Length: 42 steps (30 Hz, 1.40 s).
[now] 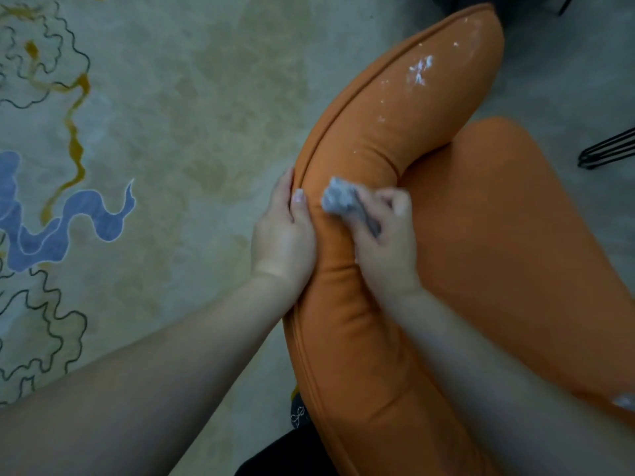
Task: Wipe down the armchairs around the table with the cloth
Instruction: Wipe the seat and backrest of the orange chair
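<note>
An orange armchair [481,252] fills the right half of the head view, seen from above. Its curved padded backrest runs from bottom centre to top right. White smears [420,69] and flecks mark the backrest's upper part. My left hand [283,235] grips the outer edge of the backrest, thumb on top. My right hand [386,242] is closed on a small crumpled grey cloth [343,201] and presses it onto the top of the backrest, just beside my left thumb.
A pale rug [171,132] with blue, yellow and dark wavy lines lies to the left. Black wire legs [608,152] of other furniture stand at the right edge. A dark object [536,5] sits beyond the chair's top. A white speck [623,401] lies on the seat.
</note>
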Motion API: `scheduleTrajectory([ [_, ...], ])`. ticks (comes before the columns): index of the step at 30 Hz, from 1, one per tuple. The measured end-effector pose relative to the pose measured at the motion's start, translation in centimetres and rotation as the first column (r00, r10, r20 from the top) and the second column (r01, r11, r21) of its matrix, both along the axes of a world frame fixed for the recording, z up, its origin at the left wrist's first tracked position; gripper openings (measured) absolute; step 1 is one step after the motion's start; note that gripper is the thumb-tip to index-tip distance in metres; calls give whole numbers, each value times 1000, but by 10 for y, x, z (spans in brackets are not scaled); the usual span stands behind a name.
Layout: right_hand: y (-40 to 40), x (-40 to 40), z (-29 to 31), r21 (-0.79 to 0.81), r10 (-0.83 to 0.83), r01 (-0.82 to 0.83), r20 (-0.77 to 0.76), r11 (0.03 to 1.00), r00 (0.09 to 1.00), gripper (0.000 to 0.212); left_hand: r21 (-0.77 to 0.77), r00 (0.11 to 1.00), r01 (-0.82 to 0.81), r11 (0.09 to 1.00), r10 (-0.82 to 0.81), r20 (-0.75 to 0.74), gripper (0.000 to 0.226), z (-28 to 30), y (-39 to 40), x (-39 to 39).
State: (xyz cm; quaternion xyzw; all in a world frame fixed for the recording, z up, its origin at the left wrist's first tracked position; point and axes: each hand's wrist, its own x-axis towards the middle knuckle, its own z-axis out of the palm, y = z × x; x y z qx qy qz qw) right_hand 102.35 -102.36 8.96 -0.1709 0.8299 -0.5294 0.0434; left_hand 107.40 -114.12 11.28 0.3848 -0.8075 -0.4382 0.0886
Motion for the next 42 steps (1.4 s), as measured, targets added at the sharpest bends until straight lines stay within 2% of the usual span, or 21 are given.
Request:
scheduleTrajectory([
  [3, 12, 19, -3, -11, -6, 6, 15, 1000, 1000, 36, -66, 999, -32, 997, 29, -44, 40, -2, -1, -1],
  [7, -16, -27, 4, 73, 1, 5, -84, 997, 996, 31, -55, 995, -67, 996, 63, -72, 37, -2, -1, 0],
  [9, -18, -33, 3, 59, 24, -21, -58, 998, 998, 30, -52, 995, -74, 996, 70, -76, 36, -1, -1, 1],
  [14, 14, 19, 6, 18, 146, -146, -28, 989, 989, 32, -52, 995, -79, 995, 76, -68, 36, 1, 0, 2],
  [16, 7, 9, 8, 33, 158, -156, -55, 987, 986, 30, -49, 995, -85, 995, 82, -60, 36, 1, 0, 1],
  [20, -22, -30, 11, 50, 92, -89, -82, 995, 992, 29, -84, 997, -74, 994, 71, -43, 36, 0, 0, 2],
  [26, 21, 20, 4, 2, 145, -145, -9, 989, 989, 29, -95, 996, -74, 993, 68, -63, 36, 0, 1, 4],
  [30, -1, -10, 5, 72, 99, -97, -20, 993, 995, 29, -96, 996, -73, 993, 67, -64, 36, -1, 1, 3],
  [32, -12, -26, 5, 54, 88, -87, -14, 995, 996, 29, -93, 996, -73, 993, 67, -64, 36, 0, 1, 3],
  [35, 5, -6, -2, 7, 70, -70, -5, 998, 998, 27, -80, 996, -75, 994, 71, -58, 36, -1, 1, 4],
  [38, 21, 21, -1, -40, 34, -31, 86, 999, 996, 28, -88, 996, -76, 993, 70, -61, 36, 1, 1, 3],
  [42, -5, -10, -2, 10, -29, 28, 54, 1000, 998, 28, -98, 996, -74, 992, 68, -60, 35, 0, 0, 2],
])
